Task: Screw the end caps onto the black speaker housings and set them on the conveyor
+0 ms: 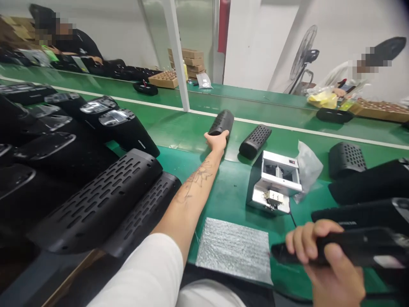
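Observation:
My left arm is stretched far out over the green conveyor belt (204,123). My left hand (217,140) grips the near end of a black perforated speaker shell (222,122) lying on the belt. Close to me, my right hand (322,260) is wrapped round another long black shell (361,247), held above the bench edge. A second black shell (254,141) lies on the belt just right of the one my left hand holds.
Several black shells are stacked at left (96,200) and at right (370,183). A white metal fixture (275,181), a plastic bag (308,168) and a grey foam pad (234,249) sit before me. A white post (177,55) stands beyond. Two people work across the belt.

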Demonstrator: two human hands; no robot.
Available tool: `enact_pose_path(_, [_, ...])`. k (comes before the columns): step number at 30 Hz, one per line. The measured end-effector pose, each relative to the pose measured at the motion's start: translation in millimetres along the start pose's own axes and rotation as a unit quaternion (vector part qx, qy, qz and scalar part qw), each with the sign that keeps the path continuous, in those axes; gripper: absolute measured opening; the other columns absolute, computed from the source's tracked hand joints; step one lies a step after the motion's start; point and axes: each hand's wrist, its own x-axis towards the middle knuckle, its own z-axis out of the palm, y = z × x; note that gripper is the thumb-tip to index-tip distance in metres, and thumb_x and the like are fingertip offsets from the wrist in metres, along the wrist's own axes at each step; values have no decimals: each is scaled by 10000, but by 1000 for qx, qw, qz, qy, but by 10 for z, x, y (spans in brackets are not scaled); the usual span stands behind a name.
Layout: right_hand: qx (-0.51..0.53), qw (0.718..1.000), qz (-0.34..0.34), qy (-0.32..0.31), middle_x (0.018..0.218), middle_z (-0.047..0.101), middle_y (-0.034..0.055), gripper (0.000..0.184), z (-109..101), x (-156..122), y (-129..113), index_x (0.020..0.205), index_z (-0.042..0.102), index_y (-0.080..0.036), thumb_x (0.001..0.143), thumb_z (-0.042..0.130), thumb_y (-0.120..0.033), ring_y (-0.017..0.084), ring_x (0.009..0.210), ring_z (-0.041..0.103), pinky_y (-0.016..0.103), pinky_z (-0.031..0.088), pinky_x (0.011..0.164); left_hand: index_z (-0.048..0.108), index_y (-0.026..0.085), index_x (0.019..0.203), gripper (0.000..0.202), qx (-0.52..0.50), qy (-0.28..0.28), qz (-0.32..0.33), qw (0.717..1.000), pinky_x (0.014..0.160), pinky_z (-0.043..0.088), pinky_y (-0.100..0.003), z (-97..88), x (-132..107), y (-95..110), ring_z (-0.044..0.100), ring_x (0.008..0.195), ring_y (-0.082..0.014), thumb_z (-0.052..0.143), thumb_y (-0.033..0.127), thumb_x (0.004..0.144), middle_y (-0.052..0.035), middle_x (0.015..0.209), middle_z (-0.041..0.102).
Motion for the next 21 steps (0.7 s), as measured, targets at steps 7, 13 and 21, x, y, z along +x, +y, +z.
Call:
enact_pose_path(7, [-52,979,-193,36,757,642,-38,290,-223,865,99,1102,718,-193,1029,814,-456,130,624,621,301,617,641,413,245,1536,897,-176,-33,115,977,1143,646,-402,-1353,-1389,-238,780,1287,-239,995,353,862,-142,1499,698])
enact_pose_path(13, [-89,979,-182,-37,786,634,-42,285,-59,1028,387,1026,699,-147,1077,784,-413,91,657,619,238,603,645,410,268,1711,1141,-18,-202,340,918,1119,678,-511,-2820,-2138,-896,736,1388,-363,1046,420,775,-195,1568,638])
enact_pose_path(21, [-148,979,-139,-34,701,647,-24,301,136,836,136,944,673,-265,994,878,-479,183,588,642,396,592,629,410,290,1743,1212,100,-421,410,803,1232,605,-633,-3342,-2156,-1169,661,1491,-442,1046,269,710,-228,1584,607])
